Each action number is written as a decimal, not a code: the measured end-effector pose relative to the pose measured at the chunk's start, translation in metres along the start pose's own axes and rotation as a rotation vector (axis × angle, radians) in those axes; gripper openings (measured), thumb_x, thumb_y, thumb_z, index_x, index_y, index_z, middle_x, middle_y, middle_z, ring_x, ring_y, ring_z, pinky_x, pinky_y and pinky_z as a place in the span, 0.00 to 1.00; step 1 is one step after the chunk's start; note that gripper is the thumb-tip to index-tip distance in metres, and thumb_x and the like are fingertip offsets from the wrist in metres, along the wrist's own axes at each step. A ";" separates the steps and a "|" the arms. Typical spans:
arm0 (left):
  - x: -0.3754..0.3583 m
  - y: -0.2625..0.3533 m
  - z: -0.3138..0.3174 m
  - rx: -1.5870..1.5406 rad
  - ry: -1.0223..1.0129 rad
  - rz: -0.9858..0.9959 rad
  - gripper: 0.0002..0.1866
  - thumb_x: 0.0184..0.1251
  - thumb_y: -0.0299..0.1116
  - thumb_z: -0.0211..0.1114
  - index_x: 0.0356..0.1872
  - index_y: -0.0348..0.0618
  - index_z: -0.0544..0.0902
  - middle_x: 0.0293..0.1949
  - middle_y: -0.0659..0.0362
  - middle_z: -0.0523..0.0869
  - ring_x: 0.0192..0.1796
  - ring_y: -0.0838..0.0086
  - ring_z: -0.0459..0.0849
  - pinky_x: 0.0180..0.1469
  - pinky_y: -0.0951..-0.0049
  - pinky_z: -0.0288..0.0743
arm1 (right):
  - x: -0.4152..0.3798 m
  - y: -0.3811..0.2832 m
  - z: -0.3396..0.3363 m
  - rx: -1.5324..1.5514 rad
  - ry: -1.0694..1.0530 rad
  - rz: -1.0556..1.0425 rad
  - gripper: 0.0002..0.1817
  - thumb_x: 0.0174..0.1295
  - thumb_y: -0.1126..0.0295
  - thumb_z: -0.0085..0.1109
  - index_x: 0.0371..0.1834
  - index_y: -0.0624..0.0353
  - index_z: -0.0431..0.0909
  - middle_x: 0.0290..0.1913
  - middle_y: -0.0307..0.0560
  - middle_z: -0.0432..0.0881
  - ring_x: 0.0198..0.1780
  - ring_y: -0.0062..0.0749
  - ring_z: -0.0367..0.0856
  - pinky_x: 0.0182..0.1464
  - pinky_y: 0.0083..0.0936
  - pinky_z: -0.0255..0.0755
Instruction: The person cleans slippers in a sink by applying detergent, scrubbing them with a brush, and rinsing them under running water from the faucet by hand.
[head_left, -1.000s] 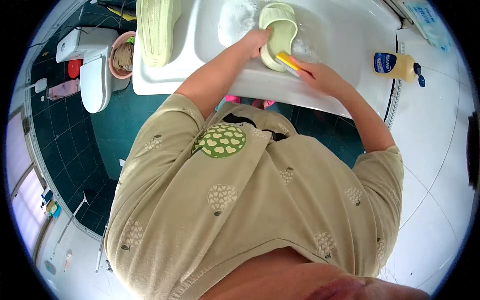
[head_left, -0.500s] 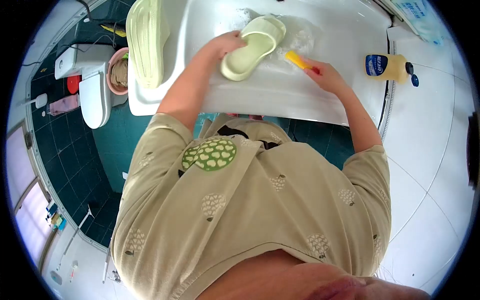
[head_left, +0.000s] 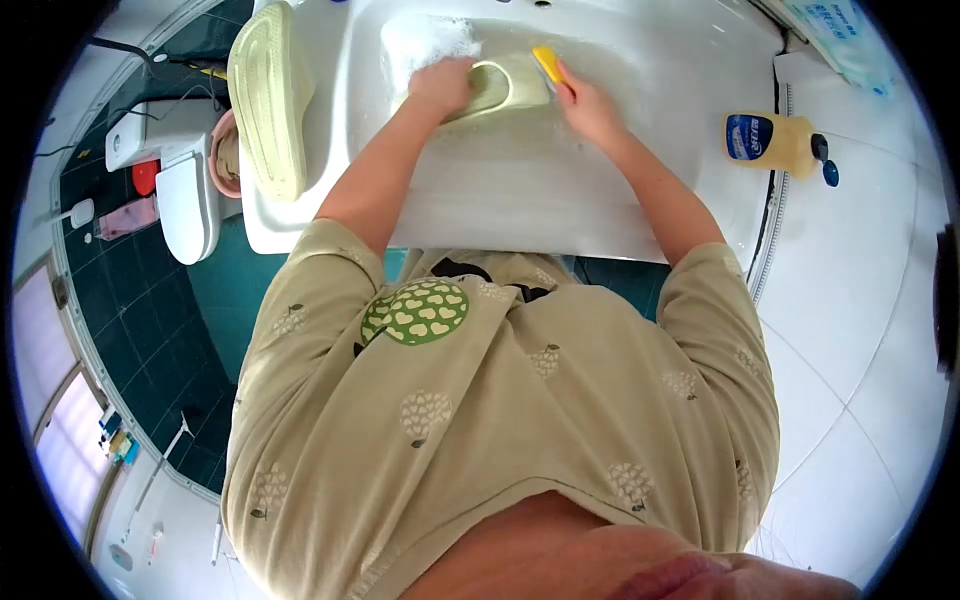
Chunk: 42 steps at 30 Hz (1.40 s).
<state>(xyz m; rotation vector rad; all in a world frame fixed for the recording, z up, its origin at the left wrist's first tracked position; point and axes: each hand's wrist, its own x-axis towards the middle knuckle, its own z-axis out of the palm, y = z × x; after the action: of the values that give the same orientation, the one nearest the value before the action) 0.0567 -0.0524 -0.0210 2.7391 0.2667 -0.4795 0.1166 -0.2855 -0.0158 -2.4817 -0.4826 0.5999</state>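
Note:
A pale green slipper (head_left: 526, 82) lies tilted in the soapy water of the white sink (head_left: 480, 200). My left hand (head_left: 444, 84) is closed around the slipper's heel part and covers some of it. In my right hand (head_left: 592, 108) is a small yellow brush (head_left: 547, 63), its bristle side facing the slipper's strap and right at it. Thick white foam (head_left: 430, 42) floats beyond my left hand. The second pale green slipper (head_left: 268, 105) rests on the sink's left ledge, sole showing.
A yellowish bottle (head_left: 775, 140) with a dark blue cap lies at the right of the sink, near a plastic packet (head_left: 840, 40). To the left are a toilet (head_left: 190, 200) and a pink basin (head_left: 224, 160) with cloth inside.
The slipper has gone from above the basin down into the water, held by my left hand. My right hand has brought the brush up and left, against the strap.

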 end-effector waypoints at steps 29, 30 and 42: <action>-0.024 0.012 -0.010 0.204 -0.061 0.195 0.36 0.51 0.45 0.66 0.62 0.42 0.67 0.59 0.49 0.71 0.59 0.54 0.72 0.57 0.52 0.69 | 0.012 0.060 0.018 0.016 0.132 -0.141 0.29 0.64 0.65 0.50 0.69 0.55 0.59 0.34 0.56 0.78 0.35 0.41 0.76 0.38 0.33 0.72; -0.021 0.007 -0.012 -0.018 -0.162 0.161 0.36 0.53 0.42 0.65 0.63 0.38 0.65 0.57 0.49 0.73 0.56 0.55 0.76 0.54 0.53 0.72 | 0.005 0.052 0.006 0.382 0.079 0.062 0.28 0.64 0.65 0.50 0.68 0.56 0.60 0.33 0.53 0.77 0.34 0.37 0.76 0.38 0.31 0.72; -0.064 0.016 -0.015 -1.785 -0.711 -0.028 0.31 0.52 0.25 0.60 0.61 0.34 0.63 0.51 0.49 0.77 0.49 0.62 0.81 0.53 0.64 0.78 | -0.029 -0.037 -0.018 -0.006 0.180 -0.389 0.26 0.67 0.66 0.49 0.69 0.36 0.61 0.31 0.49 0.78 0.28 0.37 0.76 0.33 0.31 0.73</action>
<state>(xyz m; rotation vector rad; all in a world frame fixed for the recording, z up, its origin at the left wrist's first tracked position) 0.0062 -0.0698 0.0202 0.7745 0.2972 -0.6718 0.0936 -0.2770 0.0279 -2.3285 -0.8649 0.2176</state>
